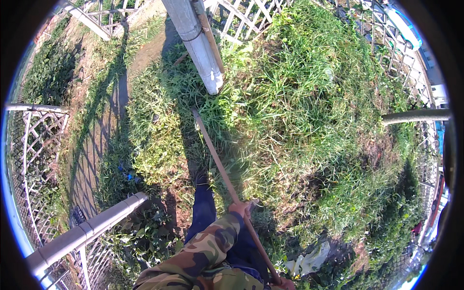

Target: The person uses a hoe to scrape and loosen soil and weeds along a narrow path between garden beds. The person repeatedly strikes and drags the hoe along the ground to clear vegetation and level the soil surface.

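Note:
A long wooden pole (217, 159) runs from the grass near the foot of a white post down towards my body. My left hand (240, 208), at the end of a camouflage sleeve, is closed around its middle. Near the bottom edge my right hand (286, 284) grips the pole's lower end, partly cut off by the picture's rim. The pole's far end lies among green weeds (214, 108); whether it carries a tool head is hidden.
A white post (199, 47) stands ahead, another (87, 232) at lower left, and a trunk or pole (415, 116) at right. White lattice fencing (243, 16) surrounds the grass. A pale plastic sheet (311, 259) lies at lower right, blue scraps (131, 177) at left.

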Motion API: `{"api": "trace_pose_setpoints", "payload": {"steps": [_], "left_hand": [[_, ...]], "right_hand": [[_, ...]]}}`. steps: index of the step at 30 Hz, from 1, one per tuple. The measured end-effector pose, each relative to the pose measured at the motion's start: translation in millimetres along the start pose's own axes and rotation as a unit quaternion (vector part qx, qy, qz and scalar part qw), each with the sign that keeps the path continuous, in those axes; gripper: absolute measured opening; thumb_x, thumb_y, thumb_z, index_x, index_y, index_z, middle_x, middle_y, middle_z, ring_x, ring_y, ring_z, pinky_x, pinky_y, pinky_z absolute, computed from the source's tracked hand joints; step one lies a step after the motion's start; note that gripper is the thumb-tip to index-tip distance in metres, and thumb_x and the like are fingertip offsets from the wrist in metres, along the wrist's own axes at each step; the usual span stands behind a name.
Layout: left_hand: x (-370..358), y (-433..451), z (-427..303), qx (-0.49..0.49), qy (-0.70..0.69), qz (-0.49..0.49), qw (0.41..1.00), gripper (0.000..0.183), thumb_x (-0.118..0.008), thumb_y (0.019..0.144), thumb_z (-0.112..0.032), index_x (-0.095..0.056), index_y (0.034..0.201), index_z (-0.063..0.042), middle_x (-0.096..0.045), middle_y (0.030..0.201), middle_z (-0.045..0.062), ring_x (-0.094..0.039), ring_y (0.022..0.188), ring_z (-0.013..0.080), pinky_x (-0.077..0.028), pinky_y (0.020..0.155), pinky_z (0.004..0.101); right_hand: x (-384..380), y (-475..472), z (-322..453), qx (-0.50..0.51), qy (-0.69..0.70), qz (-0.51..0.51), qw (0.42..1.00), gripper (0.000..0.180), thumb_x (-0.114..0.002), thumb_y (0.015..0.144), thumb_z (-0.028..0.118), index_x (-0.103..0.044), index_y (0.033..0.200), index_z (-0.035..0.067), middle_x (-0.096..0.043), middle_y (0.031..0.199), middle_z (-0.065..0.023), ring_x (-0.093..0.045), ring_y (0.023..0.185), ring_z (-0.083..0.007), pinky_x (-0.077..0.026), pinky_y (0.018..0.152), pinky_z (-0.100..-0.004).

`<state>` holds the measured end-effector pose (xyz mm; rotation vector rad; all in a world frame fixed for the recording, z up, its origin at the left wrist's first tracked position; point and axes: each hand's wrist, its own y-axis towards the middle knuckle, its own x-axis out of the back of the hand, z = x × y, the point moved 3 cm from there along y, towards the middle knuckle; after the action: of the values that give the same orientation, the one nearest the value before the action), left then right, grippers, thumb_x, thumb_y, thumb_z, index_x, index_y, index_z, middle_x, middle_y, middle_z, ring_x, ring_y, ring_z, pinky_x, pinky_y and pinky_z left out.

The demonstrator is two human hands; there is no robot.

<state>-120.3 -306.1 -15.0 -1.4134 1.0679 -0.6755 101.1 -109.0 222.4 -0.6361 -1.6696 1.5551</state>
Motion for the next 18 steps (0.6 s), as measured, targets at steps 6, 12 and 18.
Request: {"api": "trace_pose_setpoints", "payload": {"steps": [6,12,18], "left_hand": [[-1.0,24.2,-46.4,-0.051,-0.008,0.009,0.999,0.018,-0.061,0.078,-0.014,-0.045,0.077,-0.005,-0.044,0.058,0.004,-0.046,0.045,0.0180,-0.040,0.039,0.0344],[-3.2,56.5,-117.6,-0.150,0.003,-0.052,0.987,0.021,-0.061,0.078,-0.016,-0.043,0.077,-0.007,-0.039,0.053,0.001,-0.041,0.040,0.0156,-0.037,0.037,0.0311],[-9.0,47.3,-65.5,-0.037,0.170,-0.105,0.979,0.026,-0.062,0.076,-0.021,-0.046,0.084,-0.003,-0.049,0.054,0.006,-0.046,0.036,0.0152,-0.039,0.034,0.0305]], "right_hand": [[-7.5,44.0,27.7,-0.023,0.032,0.023,0.999,0.038,-0.062,0.073,0.041,-0.060,0.084,0.005,-0.062,0.076,-0.0145,-0.061,0.077,-0.0297,-0.046,0.068,-0.0391],[-13.5,122.0,112.3,0.092,0.018,-0.041,0.995,0.034,-0.059,0.074,0.037,-0.059,0.086,0.006,-0.060,0.076,-0.0184,-0.059,0.076,-0.0349,-0.046,0.065,-0.0398],[-47.2,140.4,82.1,0.051,-0.008,-0.025,0.998,0.039,-0.064,0.070,0.040,-0.061,0.090,0.007,-0.062,0.076,-0.0158,-0.060,0.075,-0.0319,-0.046,0.064,-0.0372]]}}
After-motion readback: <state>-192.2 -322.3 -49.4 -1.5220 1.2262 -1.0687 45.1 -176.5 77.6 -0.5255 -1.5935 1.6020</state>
